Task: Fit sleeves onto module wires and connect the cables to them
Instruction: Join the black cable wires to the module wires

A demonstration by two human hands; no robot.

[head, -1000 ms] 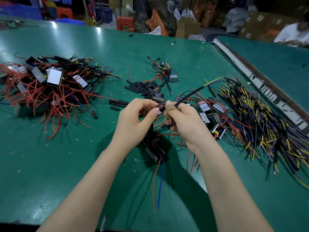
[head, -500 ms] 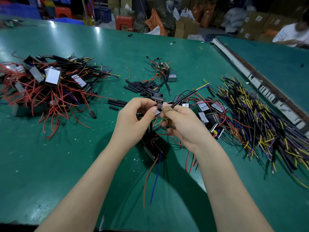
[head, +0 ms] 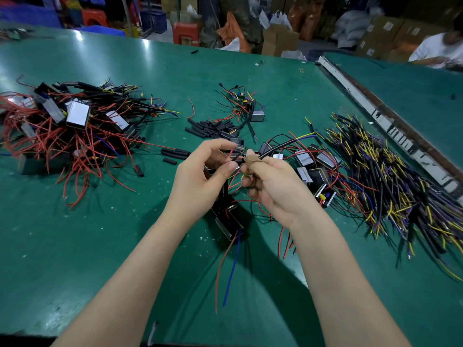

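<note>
Both hands are meeting over the middle of the green table (head: 75, 246). The left hand (head: 200, 181) is pinching thin module wires between thumb and curled fingers, and the module (head: 229, 220) is hanging just below it, at its 5 o'clock, with a red wire (head: 220, 269) and a blue wire (head: 231, 269) trailing down toward 6 o'clock. The right hand (head: 273, 184) is gripping a black cable (head: 278, 147), fingers curled tight round it; the cable is running out toward 2 o'clock and ending in yellow and blue tips.

Against a second ago, the hands are sitting a touch lower in view, and the cable is lying flatter, its far end having dropped from a steep rise. The trailing red and blue wires are now hanging nearer together and further left. The fingertips are still working close together at the joint, too small to tell whether a sleeve is on it.

At 12 o'clock of the hands, loose sleeves (head: 213, 127) are lying in a heap. Cables (head: 390, 186) are piled at 3 o'clock, spare modules (head: 313, 169) between them and the right hand, and a tangle of wired modules (head: 75, 126) is lying at 10 o'clock.
</note>
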